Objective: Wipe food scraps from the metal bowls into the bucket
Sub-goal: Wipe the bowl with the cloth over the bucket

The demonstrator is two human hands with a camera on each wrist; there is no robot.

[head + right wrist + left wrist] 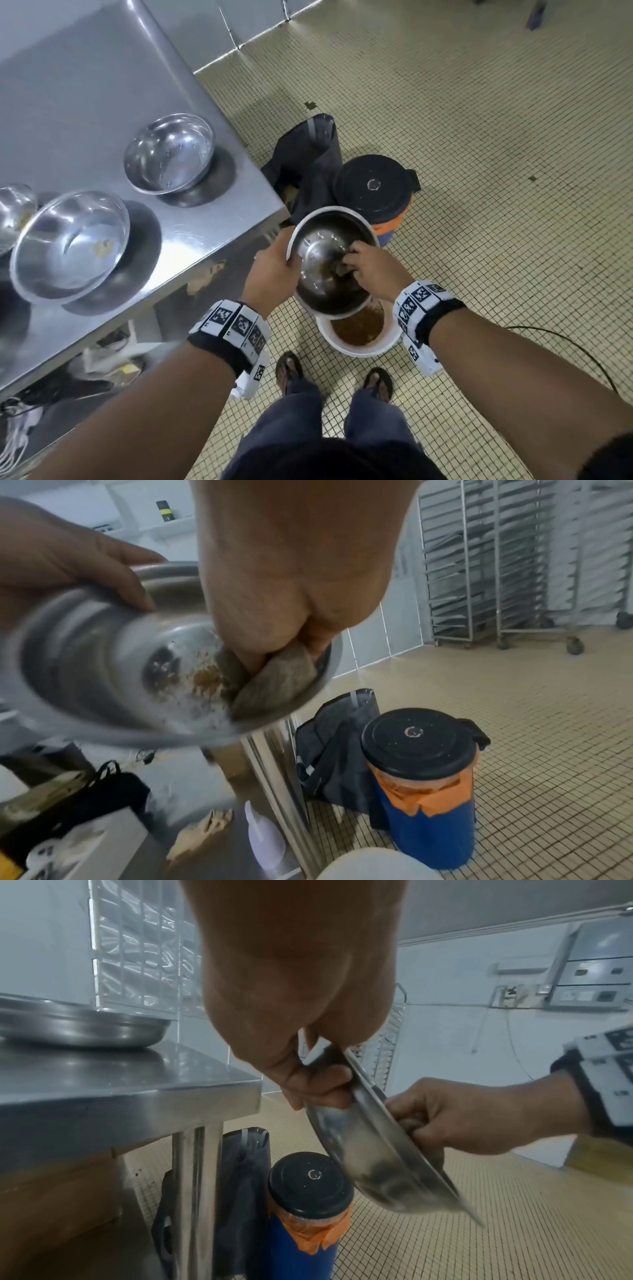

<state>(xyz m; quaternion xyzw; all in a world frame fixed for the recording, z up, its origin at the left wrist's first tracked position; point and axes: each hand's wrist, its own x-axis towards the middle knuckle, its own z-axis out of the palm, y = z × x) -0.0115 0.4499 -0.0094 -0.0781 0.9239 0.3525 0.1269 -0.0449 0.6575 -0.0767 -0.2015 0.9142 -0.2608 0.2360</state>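
Observation:
My left hand (274, 270) grips the rim of a metal bowl (318, 267), tilted toward me above the white bucket (329, 337) of brown scraps. My right hand (371, 270) reaches inside the bowl and holds a grey-brown sponge (281, 677) against its wall. Brown crumbs (205, 680) cling to the bowl's bottom. In the left wrist view my left hand (308, 1085) pinches the bowl (377, 1161) at its edge, and my right hand (455, 1118) comes in from the right.
Three more metal bowls stand on the steel table (85, 102): one (169, 157) at the back, one (70, 245) nearer, one (13, 209) at the left edge. A black-lidded blue container (375, 186) and a dark bag (305, 164) stand on the tiled floor behind the bucket.

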